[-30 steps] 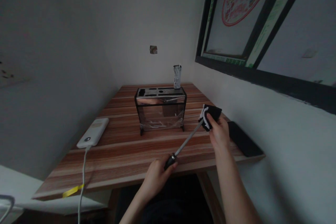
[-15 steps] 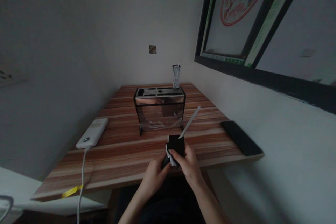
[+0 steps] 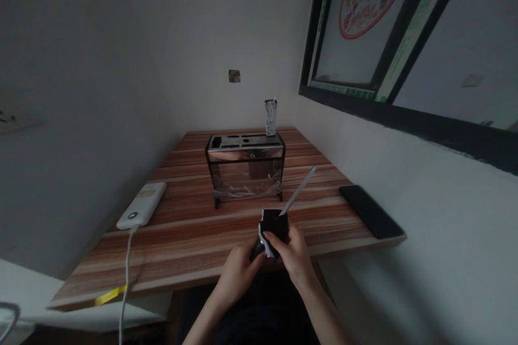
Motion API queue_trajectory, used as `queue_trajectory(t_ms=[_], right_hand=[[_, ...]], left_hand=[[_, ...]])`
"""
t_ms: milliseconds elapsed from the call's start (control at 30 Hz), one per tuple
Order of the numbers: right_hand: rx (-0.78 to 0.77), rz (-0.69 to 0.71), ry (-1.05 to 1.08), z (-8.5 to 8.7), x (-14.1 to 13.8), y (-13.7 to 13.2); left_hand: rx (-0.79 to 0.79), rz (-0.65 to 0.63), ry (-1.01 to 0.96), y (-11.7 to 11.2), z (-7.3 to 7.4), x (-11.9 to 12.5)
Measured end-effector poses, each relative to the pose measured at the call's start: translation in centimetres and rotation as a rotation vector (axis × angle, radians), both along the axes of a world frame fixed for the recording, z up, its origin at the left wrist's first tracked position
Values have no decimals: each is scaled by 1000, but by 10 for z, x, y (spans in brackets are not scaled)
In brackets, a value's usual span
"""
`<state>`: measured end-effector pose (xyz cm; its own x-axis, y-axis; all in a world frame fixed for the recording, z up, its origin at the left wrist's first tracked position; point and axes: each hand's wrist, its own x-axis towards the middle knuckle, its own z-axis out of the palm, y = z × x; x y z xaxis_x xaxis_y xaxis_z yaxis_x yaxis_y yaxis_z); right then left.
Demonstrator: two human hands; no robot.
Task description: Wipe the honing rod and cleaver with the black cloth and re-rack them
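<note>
My left hand point(image 3: 238, 268) is closed around the black handle point(image 3: 256, 250) of what looks like a knife. Its narrow pale blade point(image 3: 298, 190) sticks out toward the upper right. A black sheet-like piece with ragged white edges point(image 3: 274, 225) lies around the blade near the handle; whether it is cloth or card I cannot tell. My right hand point(image 3: 297, 259) pinches this piece, thumb on top, with its other fingers mostly hidden behind. Beyond both hands stands a clear-sided knife block point(image 3: 246, 170) with a slotted dark top. An item in crinkled plastic point(image 3: 271, 117) stands upright at its right end.
On the wooden table point(image 3: 182, 248), a white power bank point(image 3: 142, 205) with a white cable point(image 3: 127, 269) lies at left. A black phone point(image 3: 371, 211) rests by the right wall. Yellow tape point(image 3: 107, 296) sticks to the front edge. A framed window point(image 3: 364, 91) is set above on the right.
Both hands have shifted very slightly to the right with the knife and the black piece. The blade tip points a little lower and farther right. The knife block has stayed put.
</note>
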<state>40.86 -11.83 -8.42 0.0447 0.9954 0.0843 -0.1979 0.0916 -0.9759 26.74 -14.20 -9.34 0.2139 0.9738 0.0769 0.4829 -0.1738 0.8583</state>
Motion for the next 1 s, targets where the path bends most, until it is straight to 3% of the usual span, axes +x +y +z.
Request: queue_trajectory(t_ms=[400,767,1000], right_hand=[[15,-81,35,0,23,11],[27,-175,233,37,60,38],[159,-334,277,55,90,63]], left_hand=[[14,-57,79,0,9,5],[1,-60,197,-2,17,6],[5,-64,197,-2,17,6]])
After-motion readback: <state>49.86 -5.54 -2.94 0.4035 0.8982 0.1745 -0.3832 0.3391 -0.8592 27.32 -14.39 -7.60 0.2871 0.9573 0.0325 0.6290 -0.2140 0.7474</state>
